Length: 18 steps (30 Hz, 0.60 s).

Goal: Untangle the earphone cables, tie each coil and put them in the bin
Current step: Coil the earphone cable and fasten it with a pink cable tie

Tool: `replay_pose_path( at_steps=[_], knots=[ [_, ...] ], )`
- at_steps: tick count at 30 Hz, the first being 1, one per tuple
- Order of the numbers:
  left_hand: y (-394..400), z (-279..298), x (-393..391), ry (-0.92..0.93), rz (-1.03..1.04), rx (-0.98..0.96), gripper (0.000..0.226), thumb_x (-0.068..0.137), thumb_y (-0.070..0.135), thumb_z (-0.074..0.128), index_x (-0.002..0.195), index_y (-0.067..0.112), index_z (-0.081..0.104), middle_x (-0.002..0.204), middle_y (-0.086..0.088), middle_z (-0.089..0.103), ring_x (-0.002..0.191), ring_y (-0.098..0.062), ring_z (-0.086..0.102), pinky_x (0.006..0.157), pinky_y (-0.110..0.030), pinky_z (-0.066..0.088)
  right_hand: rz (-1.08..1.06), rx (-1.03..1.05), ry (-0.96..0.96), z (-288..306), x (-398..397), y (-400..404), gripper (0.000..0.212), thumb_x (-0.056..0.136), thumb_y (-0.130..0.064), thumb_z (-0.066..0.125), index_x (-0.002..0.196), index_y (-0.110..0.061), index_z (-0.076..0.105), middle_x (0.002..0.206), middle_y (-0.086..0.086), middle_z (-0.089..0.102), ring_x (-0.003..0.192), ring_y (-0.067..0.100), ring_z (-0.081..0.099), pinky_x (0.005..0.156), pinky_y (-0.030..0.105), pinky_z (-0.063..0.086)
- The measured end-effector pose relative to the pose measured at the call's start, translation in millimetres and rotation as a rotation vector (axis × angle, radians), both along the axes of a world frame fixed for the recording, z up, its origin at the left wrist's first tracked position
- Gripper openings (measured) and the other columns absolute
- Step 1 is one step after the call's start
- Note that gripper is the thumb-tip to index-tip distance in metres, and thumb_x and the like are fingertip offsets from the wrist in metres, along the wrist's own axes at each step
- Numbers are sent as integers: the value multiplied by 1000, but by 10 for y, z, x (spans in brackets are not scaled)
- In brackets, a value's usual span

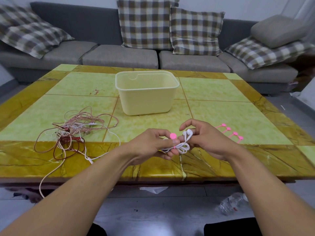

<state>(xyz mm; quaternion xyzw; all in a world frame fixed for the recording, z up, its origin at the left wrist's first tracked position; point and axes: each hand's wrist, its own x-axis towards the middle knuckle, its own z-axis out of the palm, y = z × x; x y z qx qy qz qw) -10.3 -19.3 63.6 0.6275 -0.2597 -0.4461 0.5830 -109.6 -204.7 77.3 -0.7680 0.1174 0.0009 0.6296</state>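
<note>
The left hand (153, 143) pinches a coiled white earphone cable (179, 148) at its waist, thumb on top, so the loops cannot spring apart while a pink tie (173, 136) is cinched round the middle (its round head stands up just above the thumb). The right hand (202, 140) grips the coil's right end, fingers curled beside the two earbuds (188, 132), steadying the bundle from the other side. Both hands hover over the near edge of the bench (221, 109).

Just right of them lie spare pink ties (230, 132), kept within reach for the next coils. To the left, a tangle of pink, red and white cables (75, 132) sprawls, one strand trailing off the near edge. The yellow bin (146, 94) sits farther back at centre, apparently holding nothing yet; the tied coil likely goes there next.
</note>
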Motion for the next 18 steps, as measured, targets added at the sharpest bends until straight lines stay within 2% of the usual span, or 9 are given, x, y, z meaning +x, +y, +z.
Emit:
replay_pose_path(
  at_steps=[4,8,11,14,18],
  knots=[
    [50,51,17,15,-119,-26,6,86,23,73,83,17,75,80,-12,70,68,-18,62,70,-28,54,43,45,-49,39,-38,2,19,83,13,71,92,-3,66,75,7,74,66,14,67,64,26,54],
    [104,74,64,-9,-184,-22,9,87,22,71,84,15,77,78,-9,67,73,-20,57,71,-27,53,66,43,-97,105,-70,37,8,67,-9,81,72,-14,79,75,10,71,71,14,64,70,24,54],
    [102,50,77,-57,-171,-4,9,86,22,73,87,15,78,82,-11,69,77,-22,58,72,-27,54,74,13,-103,122,-62,84,18,66,-9,82,83,-14,80,77,11,70,69,13,62,67,24,54],
    [91,24,78,-110,-100,8,9,89,17,74,91,9,75,83,-14,72,75,-21,63,71,-27,55,39,-14,-80,138,-59,92,30,69,-10,84,97,-9,74,80,10,74,72,14,64,69,27,54],
    [38,-35,61,-186,108,-1,13,90,16,74,90,3,70,86,-18,76,68,-19,68,67,-27,58,-129,-250,-82,147,-21,190,15,83,-13,83,93,-14,73,78,7,77,66,10,65,69,29,54]
  ],
)
